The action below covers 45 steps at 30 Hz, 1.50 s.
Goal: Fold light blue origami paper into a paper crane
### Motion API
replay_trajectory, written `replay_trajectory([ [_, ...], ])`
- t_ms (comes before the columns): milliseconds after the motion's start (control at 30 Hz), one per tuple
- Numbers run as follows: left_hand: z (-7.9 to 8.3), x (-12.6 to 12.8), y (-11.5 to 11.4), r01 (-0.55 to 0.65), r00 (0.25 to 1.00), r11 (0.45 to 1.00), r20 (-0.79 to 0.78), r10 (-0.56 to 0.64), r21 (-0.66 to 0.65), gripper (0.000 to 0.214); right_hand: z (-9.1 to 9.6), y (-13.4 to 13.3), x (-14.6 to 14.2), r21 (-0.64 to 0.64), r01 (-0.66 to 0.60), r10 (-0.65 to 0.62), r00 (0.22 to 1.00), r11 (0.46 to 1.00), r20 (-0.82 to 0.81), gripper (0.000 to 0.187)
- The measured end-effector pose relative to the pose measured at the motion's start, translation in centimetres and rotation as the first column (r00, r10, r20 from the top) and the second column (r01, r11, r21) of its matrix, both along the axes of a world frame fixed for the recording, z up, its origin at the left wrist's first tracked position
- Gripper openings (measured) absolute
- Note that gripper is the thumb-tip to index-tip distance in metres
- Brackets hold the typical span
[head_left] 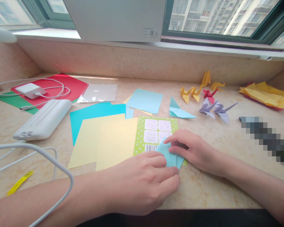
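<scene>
Indoors, marbled countertop below green-framed windows; left hand, right hand both pinching folded blue paper.

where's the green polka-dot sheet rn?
Head view, just right of centre: the green polka-dot sheet lies right of the pale yellow sheets, partly covered by the left hand, right hand and the blue paper between them.

You can read no words: the far panel bears tiny print, 1 QR code and 1 triangle sign; the green card, 1 barcode; the near-left yellow tag, blurred marks.
</scene>
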<state>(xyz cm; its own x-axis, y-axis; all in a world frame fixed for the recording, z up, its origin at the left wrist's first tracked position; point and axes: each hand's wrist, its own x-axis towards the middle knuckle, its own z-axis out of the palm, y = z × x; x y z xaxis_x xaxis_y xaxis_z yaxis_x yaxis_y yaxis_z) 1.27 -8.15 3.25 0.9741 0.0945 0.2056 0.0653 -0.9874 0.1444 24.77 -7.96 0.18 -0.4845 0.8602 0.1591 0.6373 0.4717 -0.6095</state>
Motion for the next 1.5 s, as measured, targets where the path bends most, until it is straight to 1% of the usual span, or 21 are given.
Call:
replay_trajectory([
  [133, -0.3, 0.0, -0.1, -0.030, 1.000, 0.999, -0.007, 0.030, 0.018, 0.015, -0.1, 0.0, 0.0, 0.007, -0.006, 0.006, 1.000, 1.000, 0.008, 0.016],
  [400, -0.5, 0.0, -0.1, -0.024, 0.999, 0.999, -0.046, 0.025, 0.029, 0.024, -0.3, 0.2, 0.0, 0.012, -0.017, 0.017, 1.000, 1.000, 0.012, 0.013],
  [633, -0.9, 0.0, -0.2, -0.013, 1.000, 0.999, -0.022, 0.014, 0.038, 0.024, -0.1, 0.2, -0.1, 0.018, -0.014, 0.014, 1.000, 1.000, 0.007, 0.015],
  [900, -0.8, 0.3, -0.5, -0.019, 1.000, 0.998, -0.007, 0.019, 0.060, 0.019, 0.1, 0.4, 0.0, -0.061, 0.054, -0.056, 0.998, 0.997, -0.031, 0.016],
  [1067, -0.8, 0.4, -0.7, -0.036, 0.999, 0.997, 0.008, 0.036, 0.062, 0.024, 0.1, 0.6, 0.1, -0.078, 0.045, -0.048, 0.998, 0.996, -0.045, 0.013],
  [1200, -0.9, 0.4, -0.8, -0.059, 0.998, 0.996, 0.037, 0.056, 0.066, 0.026, 0.0, 0.7, -0.2, -0.077, 0.075, -0.078, 0.997, 0.994, -0.027, 0.010],
  [1267, -1.0, 0.5, -0.9, -0.064, 0.997, 0.996, 0.038, 0.062, 0.065, 0.027, -0.2, 0.6, -0.2, -0.042, 0.038, -0.039, 0.999, 0.998, -0.029, 0.011],
  [1367, -1.0, 0.4, -1.0, -0.065, 0.997, 0.996, 0.031, 0.064, 0.053, 0.028, -0.1, 0.4, 0.3, 0.065, -0.107, 0.107, 0.994, 0.992, 0.003, 0.018],
  [1433, -1.1, 0.3, -1.0, -0.072, 0.997, 0.996, 0.046, 0.069, 0.060, 0.029, 0.3, 0.1, 0.8, 0.131, -0.208, 0.199, 0.977, 0.969, 0.078, 0.024],
  [1500, -1.3, 0.2, -1.0, -0.096, 0.992, 0.991, 0.088, 0.088, 0.094, 0.031, 0.9, -0.3, 1.3, 0.164, -0.279, 0.252, 0.953, 0.946, 0.168, 0.030],
])
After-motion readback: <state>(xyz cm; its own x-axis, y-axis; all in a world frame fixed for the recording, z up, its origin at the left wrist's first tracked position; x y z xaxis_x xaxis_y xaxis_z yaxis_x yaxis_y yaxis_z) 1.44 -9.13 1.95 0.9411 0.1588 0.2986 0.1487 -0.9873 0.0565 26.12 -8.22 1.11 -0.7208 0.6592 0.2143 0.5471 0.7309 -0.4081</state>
